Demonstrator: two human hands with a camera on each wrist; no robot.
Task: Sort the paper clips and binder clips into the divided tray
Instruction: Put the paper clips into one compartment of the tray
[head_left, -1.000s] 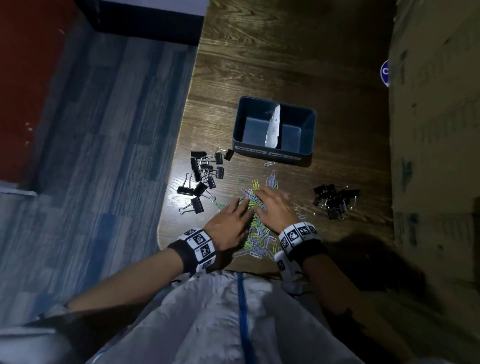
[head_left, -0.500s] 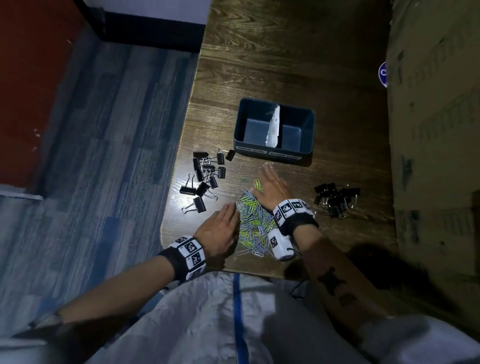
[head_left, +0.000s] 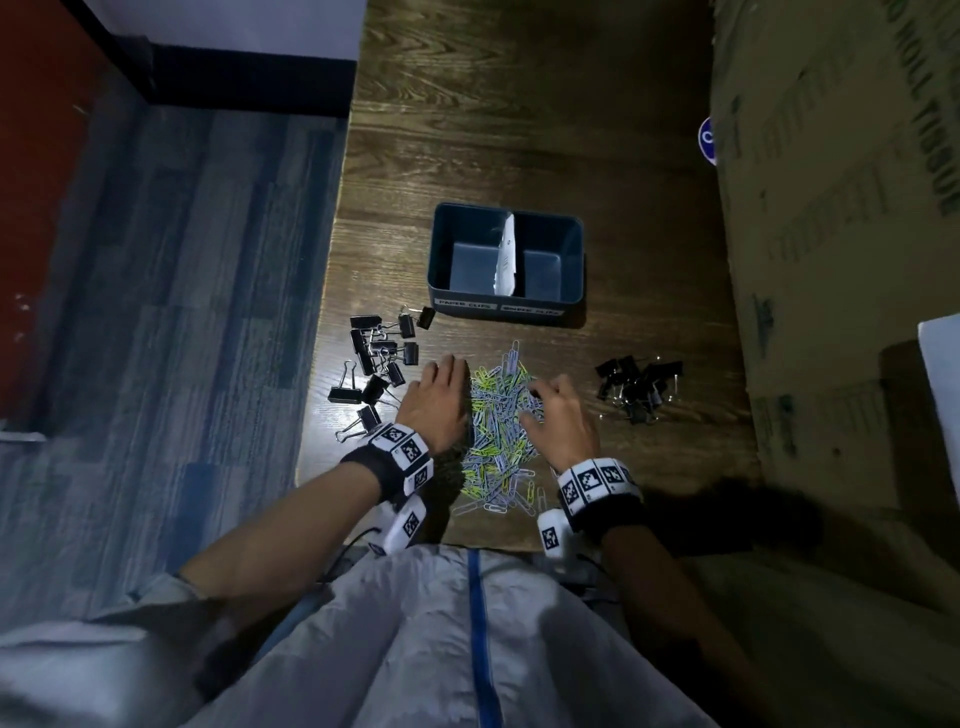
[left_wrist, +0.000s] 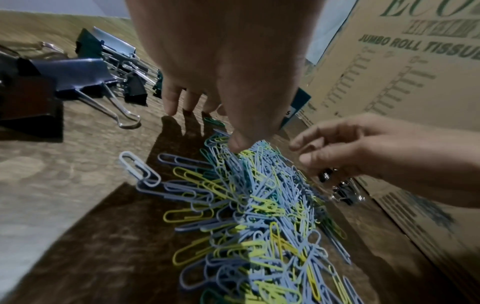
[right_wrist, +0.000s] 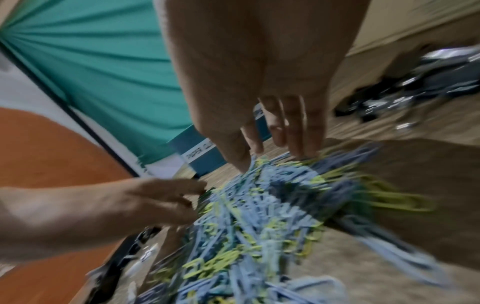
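Observation:
A dark blue tray (head_left: 519, 306) with a white divider (head_left: 506, 254) stands mid-table, and both halves show only bare floor. In front of it lies a heap of blue, yellow and white paper clips (head_left: 501, 415) (left_wrist: 259, 205) (right_wrist: 259, 216). My left hand (head_left: 439, 387) (left_wrist: 228, 82) lies along the heap's left edge with its fingers straight and its thumb on the clips. My right hand (head_left: 561, 410) (right_wrist: 259, 82) is at the right edge, fingertips on the clips. Neither hand holds anything. Black binder clips lie in a left group (head_left: 379, 358) (left_wrist: 85, 76) and a right group (head_left: 639, 387).
A tall cardboard box (head_left: 831, 260) (left_wrist: 402, 82) walls off the table's right side. The table's left edge (head_left: 327, 322) drops to a blue-grey floor. The near edge runs just behind my wrists. A round blue sticker (head_left: 707, 139) shows at the box's edge.
My right hand has drawn back from near the tray's front to the heap's right side. My left hand has slid forward along the heap's left side.

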